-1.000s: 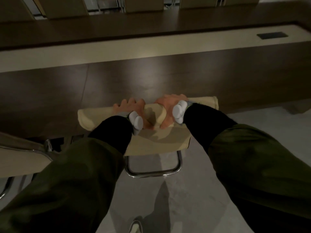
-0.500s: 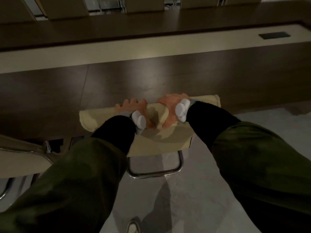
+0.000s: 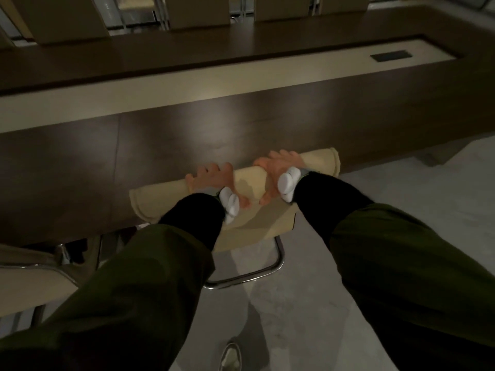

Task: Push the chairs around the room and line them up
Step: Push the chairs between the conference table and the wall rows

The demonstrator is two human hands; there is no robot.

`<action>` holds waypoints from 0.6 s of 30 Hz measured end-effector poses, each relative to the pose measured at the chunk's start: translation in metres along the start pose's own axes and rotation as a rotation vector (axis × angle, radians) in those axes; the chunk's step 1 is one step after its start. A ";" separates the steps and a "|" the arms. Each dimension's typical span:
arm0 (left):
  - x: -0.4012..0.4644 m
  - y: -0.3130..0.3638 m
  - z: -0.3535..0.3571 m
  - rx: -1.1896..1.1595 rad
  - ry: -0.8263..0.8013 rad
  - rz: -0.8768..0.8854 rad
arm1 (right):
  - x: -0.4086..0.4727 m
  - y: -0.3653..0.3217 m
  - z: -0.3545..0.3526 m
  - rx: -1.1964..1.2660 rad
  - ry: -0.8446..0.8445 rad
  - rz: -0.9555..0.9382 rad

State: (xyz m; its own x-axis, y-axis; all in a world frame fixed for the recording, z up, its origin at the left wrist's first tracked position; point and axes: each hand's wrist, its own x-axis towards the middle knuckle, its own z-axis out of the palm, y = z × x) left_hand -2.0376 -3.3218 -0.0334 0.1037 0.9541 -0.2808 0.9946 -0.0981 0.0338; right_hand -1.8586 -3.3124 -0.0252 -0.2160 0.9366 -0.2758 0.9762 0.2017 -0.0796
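A beige padded chair (image 3: 251, 183) with a chrome tube base (image 3: 267, 271) stands tucked against the near edge of a long dark wooden table (image 3: 241, 124). My left hand (image 3: 214, 180) grips the top of its backrest left of centre. My right hand (image 3: 278, 170) grips the same top edge right of centre. Both arms wear dark green sleeves with black cuffs. The chair's seat is hidden under the table and my arms.
Another beige chair (image 3: 32, 279) with a chrome frame sits at the lower left, beside the one I hold. Several more beige chairs (image 3: 198, 9) line the table's far side. Grey floor (image 3: 401, 178) lies open to the right; my shoe (image 3: 230, 357) shows below.
The chair and both hands have slid slightly to the right along the table's edge. My grip on the backrest is unchanged.
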 end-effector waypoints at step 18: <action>-0.028 0.099 -0.004 -0.049 0.111 0.176 | -0.115 0.044 0.008 0.280 0.106 0.270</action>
State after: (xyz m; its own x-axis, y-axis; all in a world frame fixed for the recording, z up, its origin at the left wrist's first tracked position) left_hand -1.9417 -3.3572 -0.0180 0.2719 0.9491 -0.1588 0.9595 -0.2547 0.1208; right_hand -1.7905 -3.4137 -0.0048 0.0650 0.9725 -0.2238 0.9514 -0.1280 -0.2800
